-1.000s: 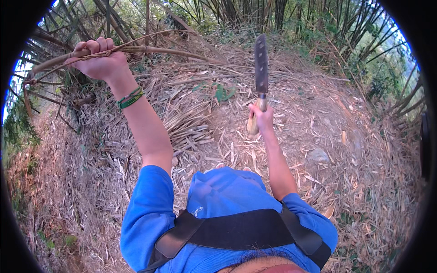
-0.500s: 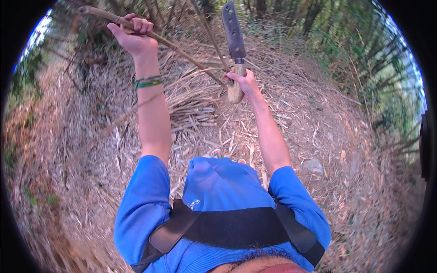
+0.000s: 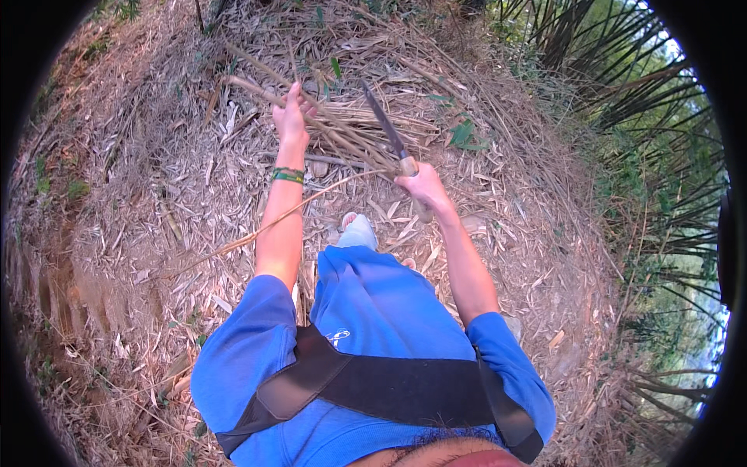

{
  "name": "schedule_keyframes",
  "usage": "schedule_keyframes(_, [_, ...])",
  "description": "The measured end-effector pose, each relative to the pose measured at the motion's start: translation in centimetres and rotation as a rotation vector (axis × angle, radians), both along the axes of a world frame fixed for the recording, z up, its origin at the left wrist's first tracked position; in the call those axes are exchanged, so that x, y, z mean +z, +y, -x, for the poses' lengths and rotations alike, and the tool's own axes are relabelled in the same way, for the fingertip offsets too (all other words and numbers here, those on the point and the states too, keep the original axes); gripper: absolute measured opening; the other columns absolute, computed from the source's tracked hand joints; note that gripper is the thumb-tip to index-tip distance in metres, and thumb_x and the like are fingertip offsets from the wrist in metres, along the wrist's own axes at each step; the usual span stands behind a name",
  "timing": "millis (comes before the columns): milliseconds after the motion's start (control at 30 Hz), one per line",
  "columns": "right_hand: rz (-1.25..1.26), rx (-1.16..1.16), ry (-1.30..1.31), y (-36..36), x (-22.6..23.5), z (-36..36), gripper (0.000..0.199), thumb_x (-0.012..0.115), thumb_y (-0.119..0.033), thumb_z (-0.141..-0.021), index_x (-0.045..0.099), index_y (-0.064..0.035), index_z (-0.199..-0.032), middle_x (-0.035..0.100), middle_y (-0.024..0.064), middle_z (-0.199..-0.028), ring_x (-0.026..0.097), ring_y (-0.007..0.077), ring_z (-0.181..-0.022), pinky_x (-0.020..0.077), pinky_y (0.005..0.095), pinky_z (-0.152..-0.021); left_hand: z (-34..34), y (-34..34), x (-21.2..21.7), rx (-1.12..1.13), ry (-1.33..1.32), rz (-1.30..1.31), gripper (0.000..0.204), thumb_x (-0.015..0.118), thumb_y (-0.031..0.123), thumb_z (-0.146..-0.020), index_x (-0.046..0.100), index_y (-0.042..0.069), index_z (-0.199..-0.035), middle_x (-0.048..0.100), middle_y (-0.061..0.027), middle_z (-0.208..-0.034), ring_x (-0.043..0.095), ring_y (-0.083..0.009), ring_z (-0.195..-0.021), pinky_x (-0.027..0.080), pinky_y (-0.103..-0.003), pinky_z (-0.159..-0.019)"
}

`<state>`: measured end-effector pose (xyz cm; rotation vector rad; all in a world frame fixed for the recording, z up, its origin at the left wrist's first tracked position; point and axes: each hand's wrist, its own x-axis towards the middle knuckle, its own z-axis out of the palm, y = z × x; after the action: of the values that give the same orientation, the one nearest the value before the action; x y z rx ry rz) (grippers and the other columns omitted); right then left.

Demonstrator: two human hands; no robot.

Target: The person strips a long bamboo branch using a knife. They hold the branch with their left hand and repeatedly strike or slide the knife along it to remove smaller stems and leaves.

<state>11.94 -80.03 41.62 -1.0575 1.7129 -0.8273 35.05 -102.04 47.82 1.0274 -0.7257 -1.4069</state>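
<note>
My left hand (image 3: 291, 117) is closed around a thin dry cane (image 3: 261, 89), with a second cane running close beside it. My right hand (image 3: 425, 187) grips the wooden handle of a machete (image 3: 383, 121), whose dark blade points forward and to the left, seen nearly edge-on. The near ends of the canes meet at the right hand's fingers; whether those fingers also pinch them I cannot tell. A thin, bent pale stalk (image 3: 299, 205) runs from there across my left forearm. Just beyond and beneath the hands lies a pile of cut canes (image 3: 373, 121) on the ground.
Dry leaves and bamboo litter (image 3: 233, 156) cover the ground around my feet. Green leaves (image 3: 464, 134) lie right of the cane pile. Dense bamboo stems (image 3: 615, 86) stand along the right side. One foot (image 3: 349, 221) shows ahead of my blue clothing.
Both hands have come down from a raised position, the left also moving right. The canes now lie low over the pile. The machete blade has tipped leftward and turned edge-on.
</note>
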Motion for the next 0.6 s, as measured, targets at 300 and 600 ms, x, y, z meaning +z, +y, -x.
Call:
schedule_keyframes(300, [-0.115, 0.181, 0.14, -7.5, -5.7, -6.1, 0.041, 0.072, -0.022, -0.069, 0.068, -0.0013, -0.104, 0.065, 0.0177, -0.102, 0.062, 0.0308, -0.097, 0.0481, 0.0381, -0.088, -7.5, -4.9, -12.8, 0.175, 0.116, -0.171, 0.048, 0.076, 0.027, -0.083, 0.041, 0.01, -0.111, 0.047, -0.001, -0.076, 0.041, -0.0087, -0.048, 0.035, -0.023, -0.043])
schedule_keyframes(600, [-0.043, 0.105, 0.227, -18.3, -9.8, -11.9, 0.036, 0.069, -0.015, -0.07, 0.066, 0.0031, -0.1, 0.056, 0.0196, -0.124, 0.058, 0.0338, -0.11, 0.0452, 0.0379, -0.095, -11.1, -18.9, -27.9, 0.329, -0.159, -0.503, 0.037, 0.065, 0.019, -0.088, 0.037, 0.006, -0.107, 0.053, -0.0076, -0.072, 0.054, -0.017, -0.051, 0.044, -0.031, -0.045])
